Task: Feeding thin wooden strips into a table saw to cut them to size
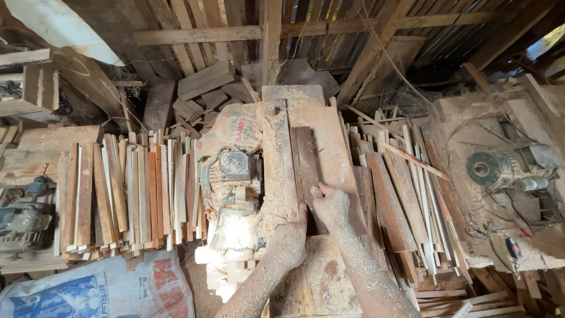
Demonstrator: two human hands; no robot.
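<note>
Nearest me, on the sawdust-caked machine table point(282, 176), both hands press flat on a dark wooden board point(306, 171): the left hand point(289, 240) has its fingers together at the board's near left edge, the right hand point(331, 206) is spread on top. It looks stiff, light and dusty-slick, best held by its long edges. Stacked slats point(129, 194) crowd the left, loose strips point(412, 200) the right; beyond, scrap blocks point(203, 88).

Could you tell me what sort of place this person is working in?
Most likely a small woodworking or sawmill shed. Both hands, left hand and right hand, press a board on a sawdust-covered saw table, with stacks of cut slats and an electric motor alongside.
</note>
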